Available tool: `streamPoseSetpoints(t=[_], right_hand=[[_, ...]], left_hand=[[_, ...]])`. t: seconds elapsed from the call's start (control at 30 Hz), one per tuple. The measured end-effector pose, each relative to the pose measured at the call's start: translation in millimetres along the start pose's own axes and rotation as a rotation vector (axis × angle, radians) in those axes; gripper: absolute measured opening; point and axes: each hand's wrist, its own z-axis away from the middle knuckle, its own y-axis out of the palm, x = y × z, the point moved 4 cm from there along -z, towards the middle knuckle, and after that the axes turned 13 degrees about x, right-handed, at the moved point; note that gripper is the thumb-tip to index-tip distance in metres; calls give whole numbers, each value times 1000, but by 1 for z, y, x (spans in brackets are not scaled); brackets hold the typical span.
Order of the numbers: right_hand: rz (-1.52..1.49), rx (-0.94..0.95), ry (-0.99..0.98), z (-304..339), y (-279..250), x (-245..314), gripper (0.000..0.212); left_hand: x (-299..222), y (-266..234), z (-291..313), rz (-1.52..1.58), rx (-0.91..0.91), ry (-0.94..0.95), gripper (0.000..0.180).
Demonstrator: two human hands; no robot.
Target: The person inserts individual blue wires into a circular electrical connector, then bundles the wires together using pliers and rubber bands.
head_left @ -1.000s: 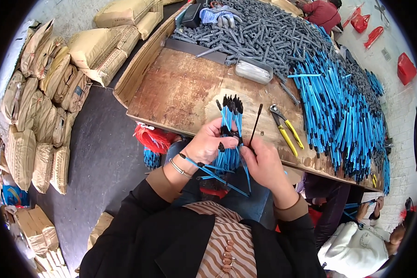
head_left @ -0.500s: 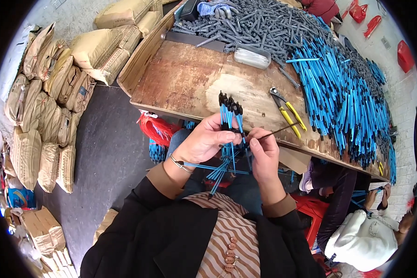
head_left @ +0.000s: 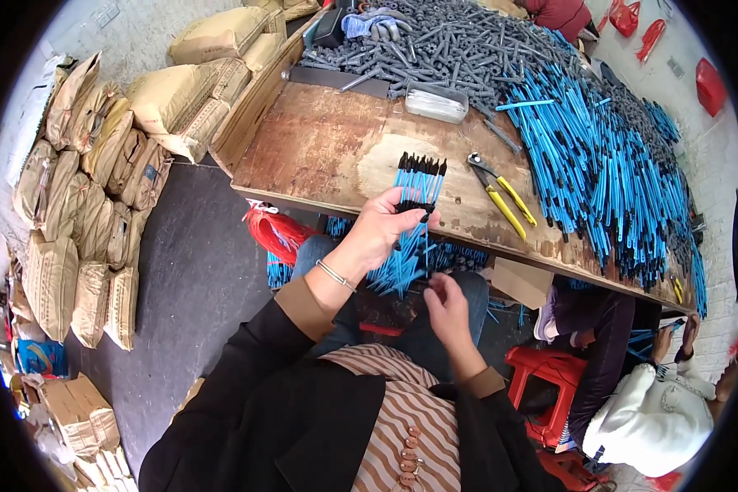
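My left hand (head_left: 394, 221) grips a bundle of thin blue sticks with black tips (head_left: 419, 182), held upright in front of the table edge. A dark band wraps the bundle's middle, by my thumb. Below the fist, the sticks' lower ends fan out over my lap. My right hand (head_left: 448, 316) is lower and to the right, fingers curled, thumb near the forefinger. Something dark and narrow runs from the bundle toward these fingertips; whether they pinch it is hard to see. Cutting pliers with yellow handles (head_left: 503, 197) lie on the wooden table (head_left: 303, 139) beyond.
Grey plastic pieces (head_left: 459, 49) are heaped at the table's back, with more blue sticks (head_left: 599, 164) on the right. A small clear tray (head_left: 436, 103) and a glove (head_left: 377, 25) lie there. Paper sacks (head_left: 57, 279) stand left. Another person in white (head_left: 656, 418) sits right, by a red stool (head_left: 541, 385).
The bundle has come upright, its tips spread more evenly in my left hand. My right hand has moved down and away from it; the dark strip no longer sticks out to the right.
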Motion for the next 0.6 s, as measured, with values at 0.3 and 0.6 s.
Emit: streamPoseSetpoints(t=[0.3,0.6], right_hand=[[205,-151,-524,-66,-46,144,7],[501,-215,-571,-86,-21,150,14]], left_hand=[[14,7,7,-123,-36,13,21],[4,7,11,-160,-90,69,20]])
